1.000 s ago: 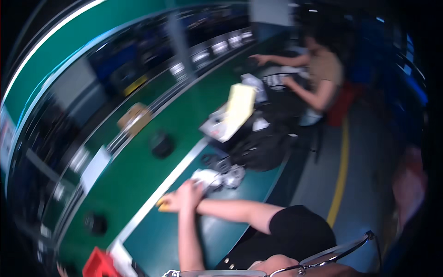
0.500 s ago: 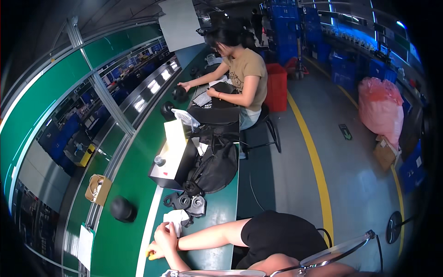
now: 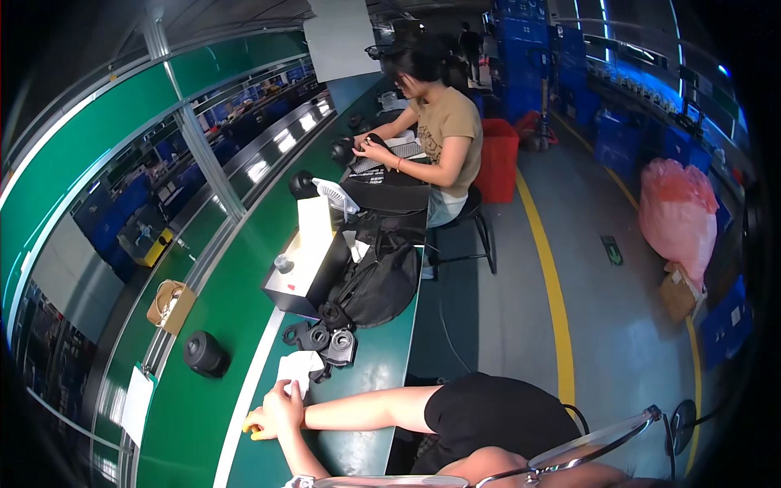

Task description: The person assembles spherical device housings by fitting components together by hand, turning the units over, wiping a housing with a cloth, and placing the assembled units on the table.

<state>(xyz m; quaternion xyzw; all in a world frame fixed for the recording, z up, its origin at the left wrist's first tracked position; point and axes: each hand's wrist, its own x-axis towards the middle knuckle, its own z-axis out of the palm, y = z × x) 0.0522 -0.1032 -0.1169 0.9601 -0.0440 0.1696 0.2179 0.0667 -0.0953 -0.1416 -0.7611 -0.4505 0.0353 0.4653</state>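
While the left hand [image 3: 285, 404] is crossed over the right forearm [image 3: 366, 411], a small yellow item [image 3: 256, 434] looks to be gripped in the right hand [image 3: 261, 420], right by the white strip [image 3: 264, 352] on the green bench [image 3: 354, 449]. A crumpled white sheet [image 3: 299, 365] is touched by the left fingertips, but whether it's actually pinched can't be told. Just past it, black ringed parts [image 3: 339, 347] are bunched near a black bag [image 3: 390, 285]
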